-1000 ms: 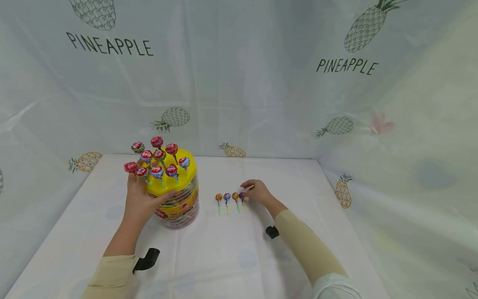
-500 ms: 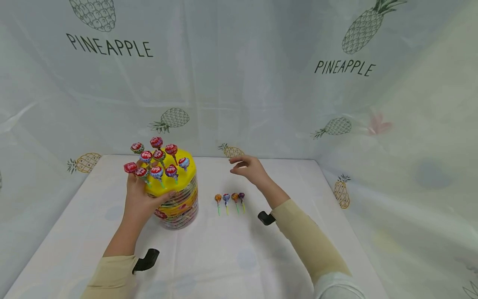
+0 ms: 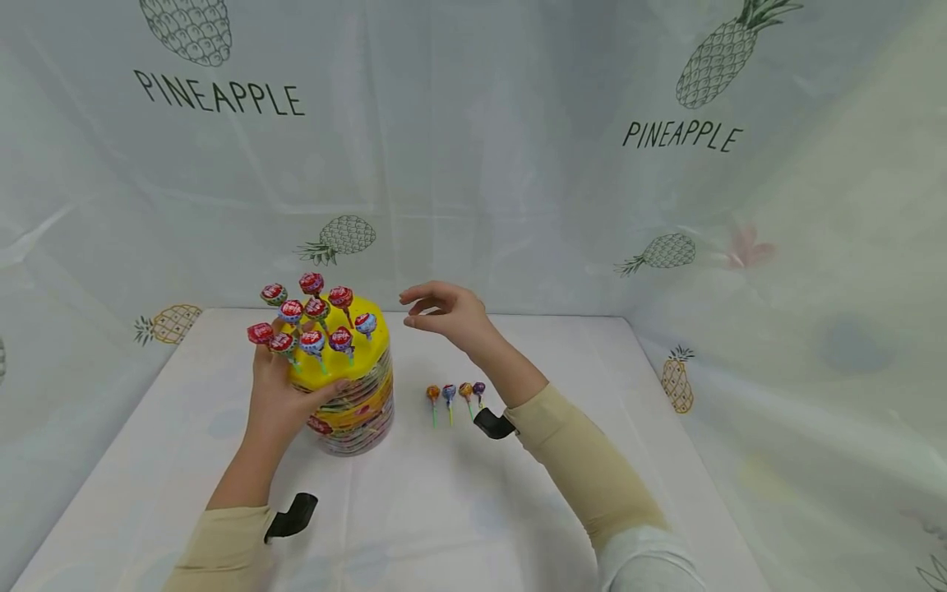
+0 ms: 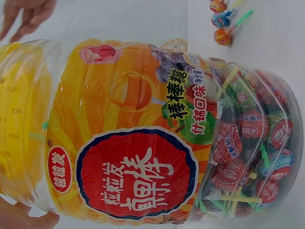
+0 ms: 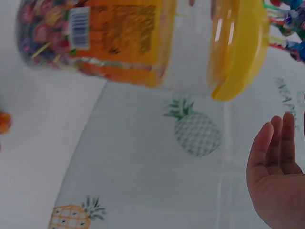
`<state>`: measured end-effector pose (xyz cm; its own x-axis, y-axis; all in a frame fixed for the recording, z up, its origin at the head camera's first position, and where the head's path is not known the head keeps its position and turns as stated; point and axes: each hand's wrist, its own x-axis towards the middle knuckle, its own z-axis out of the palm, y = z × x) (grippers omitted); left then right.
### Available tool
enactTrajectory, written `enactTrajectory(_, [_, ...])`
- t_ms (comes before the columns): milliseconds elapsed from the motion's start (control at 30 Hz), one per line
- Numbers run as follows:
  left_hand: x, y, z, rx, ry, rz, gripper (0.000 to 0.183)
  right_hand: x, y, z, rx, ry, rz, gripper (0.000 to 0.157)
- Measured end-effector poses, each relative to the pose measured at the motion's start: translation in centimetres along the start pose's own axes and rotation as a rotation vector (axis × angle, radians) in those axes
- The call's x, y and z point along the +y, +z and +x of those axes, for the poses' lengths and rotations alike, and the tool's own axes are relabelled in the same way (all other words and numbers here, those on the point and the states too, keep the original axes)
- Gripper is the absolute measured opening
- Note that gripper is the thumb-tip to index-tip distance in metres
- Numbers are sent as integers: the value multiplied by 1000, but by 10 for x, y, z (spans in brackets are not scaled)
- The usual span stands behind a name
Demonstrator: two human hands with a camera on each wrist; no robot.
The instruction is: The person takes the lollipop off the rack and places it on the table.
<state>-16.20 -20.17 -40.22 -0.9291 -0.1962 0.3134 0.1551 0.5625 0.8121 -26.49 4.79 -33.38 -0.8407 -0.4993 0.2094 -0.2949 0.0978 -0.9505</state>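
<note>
A clear plastic jar of lollipops [image 4: 133, 152] with a yellow lid [image 3: 370, 358] stands upright on the table, an orange and red label round its middle. Several wrapped lollipops [image 3: 340, 339] stick up from holes in the lid. My left hand [image 3: 275, 403] grips the jar near its top, thumb across the front and the other fingers partly hidden behind. To the right of the lid, my right hand [image 3: 451, 316] is raised with nothing in it, fingers loosely bent and thumb apart from them. In the right wrist view, the right hand [image 5: 276, 176] appears just below the lid.
A short row of loose lollipops [image 3: 449, 393] lies on the white table [image 3: 414, 510] right of the jar, beneath my right forearm. A pineapple-print curtain [image 3: 503, 164] hangs behind the table and along its sides. Black wrist cameras [image 3: 292, 516] project from both sleeves.
My right hand has lifted empty from the rightmost lollipop in the row and moved up and left toward the jar. The left hand and the jar have stayed in place.
</note>
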Motion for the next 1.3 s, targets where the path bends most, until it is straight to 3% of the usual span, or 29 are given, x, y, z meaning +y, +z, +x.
enactTrajectory(333, [-2,1,0,6,22,1,100,-30,27,10,-82,-69,49,27])
enactTrajectory(667, [-2,1,0,6,40,-10,96,-39,42,16,-223,-115,106,25])
enactTrajectory(833, [-3,1,1,11,59,-11,94,-40,46,17,-243,-80,95,28])
enactTrajectory(1300, [-4,0,2,9,66,-18,93,-42,45,24,-241,-118,104,30])
